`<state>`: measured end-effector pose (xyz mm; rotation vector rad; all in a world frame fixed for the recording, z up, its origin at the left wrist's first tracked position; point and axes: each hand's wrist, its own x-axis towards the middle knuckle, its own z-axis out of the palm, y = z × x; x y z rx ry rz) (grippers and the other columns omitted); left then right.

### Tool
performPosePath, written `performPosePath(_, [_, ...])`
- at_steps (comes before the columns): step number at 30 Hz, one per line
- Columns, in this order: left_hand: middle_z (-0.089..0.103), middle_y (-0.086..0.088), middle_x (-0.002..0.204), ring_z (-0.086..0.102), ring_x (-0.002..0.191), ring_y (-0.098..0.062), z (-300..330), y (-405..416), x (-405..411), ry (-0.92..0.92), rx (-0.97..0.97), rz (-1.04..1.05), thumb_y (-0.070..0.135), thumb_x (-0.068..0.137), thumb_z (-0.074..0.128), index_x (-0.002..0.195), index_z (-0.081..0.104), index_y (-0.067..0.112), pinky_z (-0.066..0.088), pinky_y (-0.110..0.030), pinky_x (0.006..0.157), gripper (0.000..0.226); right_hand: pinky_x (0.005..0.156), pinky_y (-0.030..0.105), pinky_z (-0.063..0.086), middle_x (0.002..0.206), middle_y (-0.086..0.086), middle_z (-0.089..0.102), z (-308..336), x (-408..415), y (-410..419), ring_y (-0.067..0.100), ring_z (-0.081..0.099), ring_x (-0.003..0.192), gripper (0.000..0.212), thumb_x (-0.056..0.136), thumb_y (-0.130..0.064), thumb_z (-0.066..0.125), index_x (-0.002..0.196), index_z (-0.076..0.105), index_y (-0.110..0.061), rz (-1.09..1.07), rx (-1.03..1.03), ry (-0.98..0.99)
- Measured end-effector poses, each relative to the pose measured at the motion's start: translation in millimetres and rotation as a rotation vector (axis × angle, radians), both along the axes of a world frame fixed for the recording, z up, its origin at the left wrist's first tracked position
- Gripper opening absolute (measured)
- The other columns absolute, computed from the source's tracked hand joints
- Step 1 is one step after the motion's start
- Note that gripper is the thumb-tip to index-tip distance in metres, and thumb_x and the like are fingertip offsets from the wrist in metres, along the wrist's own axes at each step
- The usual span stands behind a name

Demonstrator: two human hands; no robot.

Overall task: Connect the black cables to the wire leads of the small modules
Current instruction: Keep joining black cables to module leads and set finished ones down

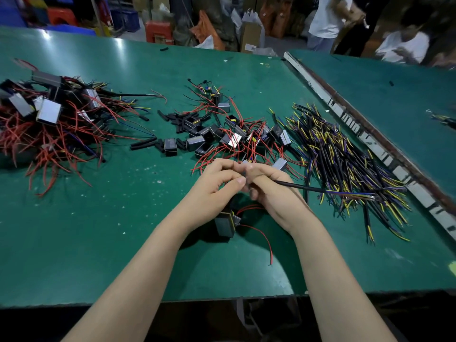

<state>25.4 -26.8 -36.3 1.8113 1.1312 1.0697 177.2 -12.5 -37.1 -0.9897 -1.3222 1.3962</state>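
Now both hands meet above the middle of the green bench (103, 218), a little toward its near edge. The left hand (217, 183) has its fingers curled, and its thumb and forefinger pinch the end of a black cable (298, 186). The right hand (269, 186) is also curled round this same cable, just beside the left one, so the two hands touch each other. The cable goes out from the right hand toward the right edge, and its far end, with blue and yellow leads, lies on the pile of black cables (345, 154) there. What exactly is between the fingertips I cannot tell, because the fingers hide it.

Under the wrists a small black module (225, 224) hangs or rests just above the bench, and its red wire lead (264, 239) curves down toward the near edge. Behind the hands, in the middle of the bench, lies a loose group of small modules (222, 137) with red leads, and beside it some short black sleeve pieces (172, 118). At the left edge there is a bigger heap of modules with red wires (49, 119). A second green bench (394, 99) stands along the right side, apart by a worn edge strip (345, 114).
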Motion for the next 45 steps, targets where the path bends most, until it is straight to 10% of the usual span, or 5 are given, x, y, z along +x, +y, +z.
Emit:
performPosePath(13, [0.054,0.012,0.111,0.047,0.115,-0.011,1.1,0.6,-4.4,0.016,-0.006,0.036,0.025,0.088,0.062,0.082,0.063,0.038,0.036,-0.038,0.102,0.015,0.052,0.013,0.041,0.065,-0.007,0.057,1.6,1.0,0.7,0.003,0.047,0.055,0.027,0.094,-0.016,0.057,0.076,0.075,-0.021,-0.045,-0.038,0.135])
performPosePath(23, [0.056,0.011,0.101,0.051,0.096,0.003,-5.8,5.3,-5.3,-0.054,0.005,0.156,0.021,0.085,0.067,0.076,0.065,0.029,0.032,-0.007,0.078,0.012,0.06,0.015,0.044,0.067,-0.014,0.058,-3.1,0.1,-2.6,0.003,0.048,0.06,0.016,0.088,-0.037,0.061,0.084,0.072,-0.025,-0.084,0.094,-0.167])
performPosePath(30, [0.054,0.013,0.099,0.05,0.102,-0.002,-9.5,7.6,-4.8,-0.035,0.045,0.181,0.019,0.085,0.068,0.07,0.059,0.03,0.034,-0.026,0.088,0.02,0.057,0.01,0.043,0.068,-0.011,0.052,-1.3,-2.5,-5.0,-0.005,0.049,0.057,0.014,0.094,-0.02,0.057,0.082,0.062,-0.021,-0.128,0.191,-0.264])
performPosePath(45, [0.054,0.009,0.096,0.051,0.1,-0.011,-5.7,4.7,-4.6,0.091,0.098,0.088,0.01,0.087,0.064,0.078,0.062,0.023,0.034,-0.017,0.091,0.016,0.075,0.026,0.039,0.077,-0.011,0.056,-8.8,-3.9,-1.6,0.006,0.051,0.074,0.013,0.093,-0.022,0.06,0.083,0.059,-0.03,-0.205,0.345,-0.352])
